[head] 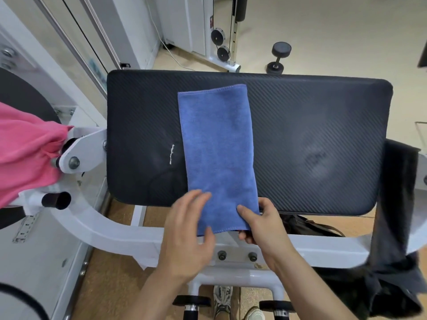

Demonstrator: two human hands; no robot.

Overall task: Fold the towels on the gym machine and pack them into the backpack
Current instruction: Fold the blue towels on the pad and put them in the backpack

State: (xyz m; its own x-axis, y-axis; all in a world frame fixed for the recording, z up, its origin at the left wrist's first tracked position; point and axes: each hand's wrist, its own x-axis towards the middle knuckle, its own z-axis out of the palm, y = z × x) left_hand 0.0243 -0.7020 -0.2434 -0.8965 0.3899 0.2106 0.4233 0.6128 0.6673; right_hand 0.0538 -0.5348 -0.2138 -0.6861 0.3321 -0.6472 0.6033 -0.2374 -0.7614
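Blue towel (pixel 217 153), folded to a long strip, lies on the black pad (pixel 312 135). Right hand (pixel 261 225) pinches its near right corner; left hand (pixel 187 229), fingers spread, apparently rests on the near left edge.

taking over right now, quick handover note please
Left hand: open, fingers resting on the blue towel, near-left part.
Right hand: pinches its near-right corner, thumb on top.
Done: the blue towel is folded into a long strip on the black pad, near end overhanging.
The pink towel hangs unfolded on the machine's left, the dark towel on its right arm.
A dark bag, probably the backpack, lies under the pad, mostly hidden.
Left: finish the blue fold, fold the other two, pack all three.
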